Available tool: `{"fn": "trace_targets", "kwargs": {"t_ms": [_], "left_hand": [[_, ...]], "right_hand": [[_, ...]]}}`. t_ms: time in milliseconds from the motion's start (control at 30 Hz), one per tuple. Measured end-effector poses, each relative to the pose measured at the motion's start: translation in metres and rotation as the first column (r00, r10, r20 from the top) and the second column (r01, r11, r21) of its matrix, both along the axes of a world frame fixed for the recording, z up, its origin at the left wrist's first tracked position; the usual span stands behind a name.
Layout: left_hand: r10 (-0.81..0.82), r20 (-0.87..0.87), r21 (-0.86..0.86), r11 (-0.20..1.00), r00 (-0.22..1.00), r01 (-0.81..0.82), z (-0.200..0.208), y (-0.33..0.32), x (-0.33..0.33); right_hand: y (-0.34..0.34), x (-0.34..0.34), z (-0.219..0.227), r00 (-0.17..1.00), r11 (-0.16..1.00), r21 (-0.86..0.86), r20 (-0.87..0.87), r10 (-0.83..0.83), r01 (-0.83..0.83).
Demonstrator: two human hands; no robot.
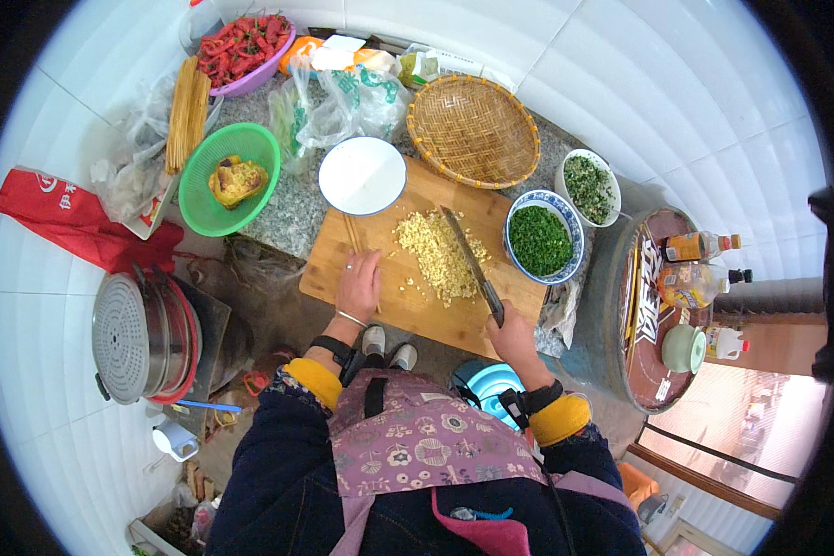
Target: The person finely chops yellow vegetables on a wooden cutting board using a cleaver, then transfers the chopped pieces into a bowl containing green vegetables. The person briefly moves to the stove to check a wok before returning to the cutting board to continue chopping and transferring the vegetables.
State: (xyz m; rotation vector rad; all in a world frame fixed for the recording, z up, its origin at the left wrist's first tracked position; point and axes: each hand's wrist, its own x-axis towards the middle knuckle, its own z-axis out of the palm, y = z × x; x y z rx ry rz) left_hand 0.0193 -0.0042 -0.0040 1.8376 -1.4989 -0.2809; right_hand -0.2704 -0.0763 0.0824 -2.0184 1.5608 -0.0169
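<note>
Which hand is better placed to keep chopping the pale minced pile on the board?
Right. The right hand grips the knife, whose blade lies against the minced pile. The left hand rests flat on the cutting board, beside the pile and holding nothing.

Bowls (pixel 540 241) crowd the board (pixel 329 269) – near edge free.

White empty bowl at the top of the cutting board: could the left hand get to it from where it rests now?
Probably yes. The left hand lies flat on the cutting board, and only bare board and a pair of chopsticks lie between it and the white bowl. The right hand grips the knife off to the side.
</note>
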Motion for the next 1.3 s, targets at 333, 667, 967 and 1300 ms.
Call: {"fn": "trace_targets", "kwargs": {"t_ms": [333,667,967,1300], "left_hand": [[0.01,0.04,-0.044,0.999,0.999,-0.008,-0.004,0.0,0.0],[0.008,0.049,-0.048,0.999,0.999,-0.005,-0.004,-0.002,0.0],[0.028,0.061,-0.008,1.0,0.998,-0.027,-0.002,0.0,-0.001],[0.018,0.064,-0.026,1.0,0.998,-0.016,-0.002,-0.001,0.0]], "right_hand": [[0.008,0.004,-0.004,0.998,0.998,-0.011,-0.017,0.056,-0.056],[0.008,0.012,0.004,0.981,0.981,0.063,-0.058,0.188,-0.184],[0.019,0.015,0.005,0.973,0.972,0.041,-0.019,0.23,-0.229],[0.008,0.007,0.001,0.986,0.986,0.029,0.009,0.165,-0.165]]}}
